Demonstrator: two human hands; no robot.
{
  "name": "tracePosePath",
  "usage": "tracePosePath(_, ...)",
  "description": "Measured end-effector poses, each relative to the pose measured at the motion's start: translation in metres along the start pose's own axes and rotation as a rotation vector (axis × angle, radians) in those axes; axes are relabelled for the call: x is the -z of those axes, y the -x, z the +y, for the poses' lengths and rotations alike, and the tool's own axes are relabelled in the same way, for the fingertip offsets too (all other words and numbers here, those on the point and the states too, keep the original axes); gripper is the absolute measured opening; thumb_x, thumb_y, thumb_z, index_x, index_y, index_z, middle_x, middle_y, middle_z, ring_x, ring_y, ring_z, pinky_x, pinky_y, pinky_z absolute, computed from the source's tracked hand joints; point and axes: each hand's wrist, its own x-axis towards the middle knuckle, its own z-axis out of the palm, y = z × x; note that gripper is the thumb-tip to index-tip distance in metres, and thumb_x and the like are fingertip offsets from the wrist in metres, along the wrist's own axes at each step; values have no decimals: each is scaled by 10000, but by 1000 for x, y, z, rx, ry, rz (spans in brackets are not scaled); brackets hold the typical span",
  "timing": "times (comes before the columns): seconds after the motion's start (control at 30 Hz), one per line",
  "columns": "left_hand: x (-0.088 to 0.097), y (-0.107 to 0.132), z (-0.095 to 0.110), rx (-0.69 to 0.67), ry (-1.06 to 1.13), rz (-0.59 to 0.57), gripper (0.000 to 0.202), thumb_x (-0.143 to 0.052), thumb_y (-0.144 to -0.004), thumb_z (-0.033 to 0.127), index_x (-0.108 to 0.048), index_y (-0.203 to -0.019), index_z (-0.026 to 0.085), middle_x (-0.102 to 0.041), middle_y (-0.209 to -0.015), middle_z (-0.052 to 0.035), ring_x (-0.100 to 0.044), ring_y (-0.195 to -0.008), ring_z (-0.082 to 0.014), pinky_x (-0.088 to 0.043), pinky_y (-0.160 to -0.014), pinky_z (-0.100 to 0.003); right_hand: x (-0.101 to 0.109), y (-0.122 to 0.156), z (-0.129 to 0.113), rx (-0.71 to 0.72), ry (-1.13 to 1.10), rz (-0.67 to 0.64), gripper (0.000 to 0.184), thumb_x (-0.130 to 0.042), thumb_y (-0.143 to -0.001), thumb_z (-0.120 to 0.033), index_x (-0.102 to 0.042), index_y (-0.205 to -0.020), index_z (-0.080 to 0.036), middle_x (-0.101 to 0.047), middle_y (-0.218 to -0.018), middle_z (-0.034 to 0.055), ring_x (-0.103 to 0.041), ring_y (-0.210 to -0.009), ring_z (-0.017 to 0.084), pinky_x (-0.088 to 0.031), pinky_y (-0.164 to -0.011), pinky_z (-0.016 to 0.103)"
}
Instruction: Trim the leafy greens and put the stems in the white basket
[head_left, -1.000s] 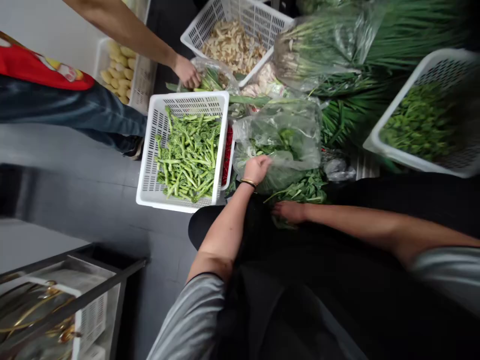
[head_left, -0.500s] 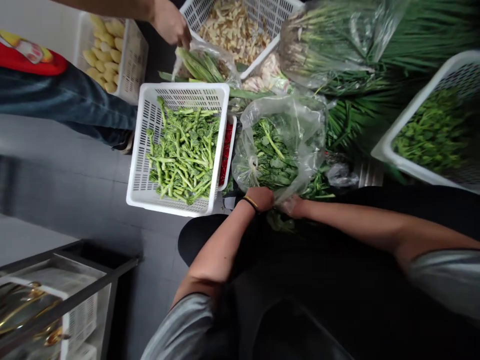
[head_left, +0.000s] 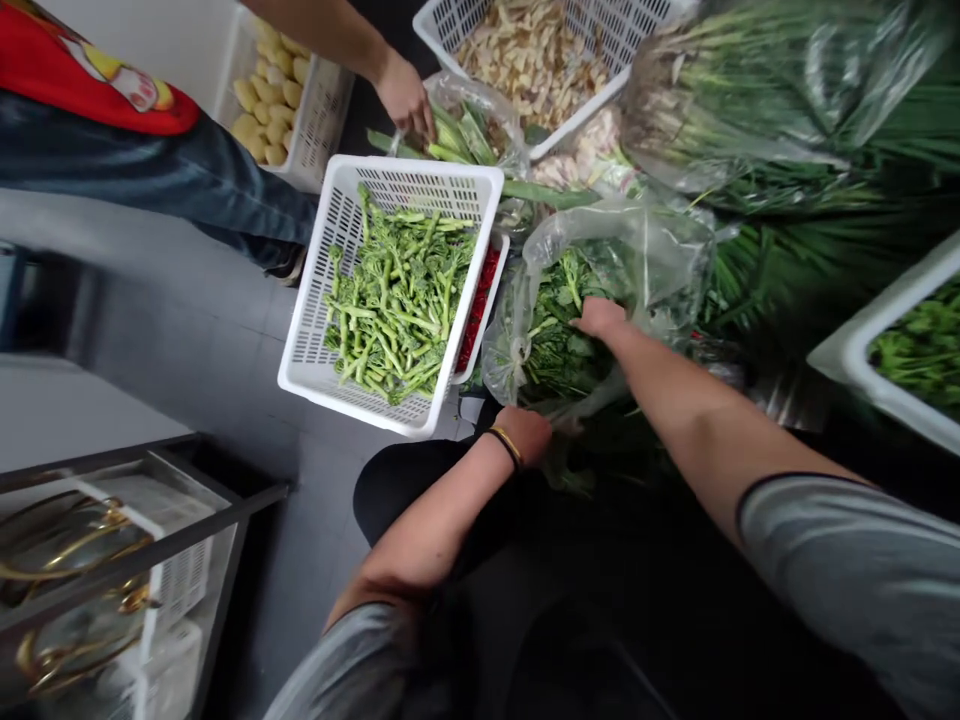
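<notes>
A clear plastic bag (head_left: pixel 660 255) full of leafy greens (head_left: pixel 559 330) lies open in front of me. My left hand (head_left: pixel 529 432), a bracelet on its wrist, is closed on the bag's near edge. My right hand (head_left: pixel 598 316) reaches into the bag's mouth and rests on the greens; its fingers are tucked among the leaves. To the left stands a white basket (head_left: pixel 322 300) holding green stalks with buds (head_left: pixel 397 295).
Another person in jeans and a red top (head_left: pixel 90 75) stands at upper left, one hand (head_left: pixel 405 95) on a bag of stalks (head_left: pixel 472 125). Baskets of pale slices (head_left: pixel 540 50), yellow pieces (head_left: pixel 270 90) and red chillies (head_left: pixel 480 310), plus scallion bundles (head_left: pixel 787 110), surround me. A metal rack (head_left: pixel 127 540) sits lower left.
My right hand left the bag's near edge and went up into the bag onto the greens. My left hand stayed gripping the near edge. The other person's hand moved onto the bagged stalks.
</notes>
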Motion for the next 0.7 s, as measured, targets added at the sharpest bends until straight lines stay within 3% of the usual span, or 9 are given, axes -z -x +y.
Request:
tracePosePath(0.13,6,2,2,-28,3,10,303,-502,-831,323,-699,-960,133,-700,-929,-153,-660,-905,-304,-531,-709,-396,-39,22,-3,-31,-193,50,325,-406,-906,-330,-579,-1057,-101,-652,-1035,174,-616,-1012,253,-514,-783,381)
tracePosePath(0.23,10,0,5,-52,15,41,312,-468,-860,313,-700,-959,131,-699,-921,-157,-662,-902,-299,-529,-717,-396,-59,56,-24,68,-352,10,361,-257,-965,-318,-554,-1080,-147,-681,-950,102,-659,-857,165,-537,-679,297)
tracePosePath(0.33,11,0,7,-55,31,89,302,-465,-866,285,-701,-954,119,-696,-895,-167,-664,-890,-289,-524,-733,-391,-75,81,-39,185,-384,-85,305,-450,-899,-419,-620,-910,-166,-686,-796,76,-661,-744,170,-535,-665,289)
tracePosePath(0.4,11,2,8,-55,35,112,295,-463,-867,267,-701,-959,117,-694,-890,-170,-662,-894,-288,-522,-736,-387,-77,83,-36,249,-345,-116,287,-587,-810,-434,-640,-898,-166,-684,-878,100,-650,-861,215,-517,-777,336)
tracePosePath(0.5,9,4,9,-73,33,108,289,-461,-867,262,-701,-966,135,-696,-901,-159,-659,-907,-287,-522,-731,-385,-77,79,-12,261,-159,-63,555,-659,-743,-441,-556,-1181,-116,-557,-1223,199,-503,-1166,310,-405,-965,421)
tracePosePath(0.6,5,2,12,-103,35,118,284,-456,-875,264,-700,-968,149,-700,-893,-148,-660,-910,-271,-521,-735,-374,-93,93,9,217,265,-62,884,-679,-709,-475,-335,-1381,-14,-323,-1406,310,-314,-1292,424,-380,-948,523)
tracePosePath(0.63,4,1,14,-120,35,132,284,-450,-879,256,-699,-966,150,-701,-890,-146,-660,-911,-263,-520,-737,-369,-102,102,13,232,369,-99,866,-652,-740,-450,-306,-1396,-3,-301,-1414,324,-297,-1296,440,-399,-913,534)
tracePosePath(0.7,2,-1,18,-159,32,150,281,-438,-882,221,-700,-949,145,-704,-885,-146,-662,-907,-251,-517,-740,-361,-118,119,16,314,426,-179,654,-558,-824,-316,-362,-1376,-25,-408,-1352,306,-384,-1254,394,-434,-874,479)
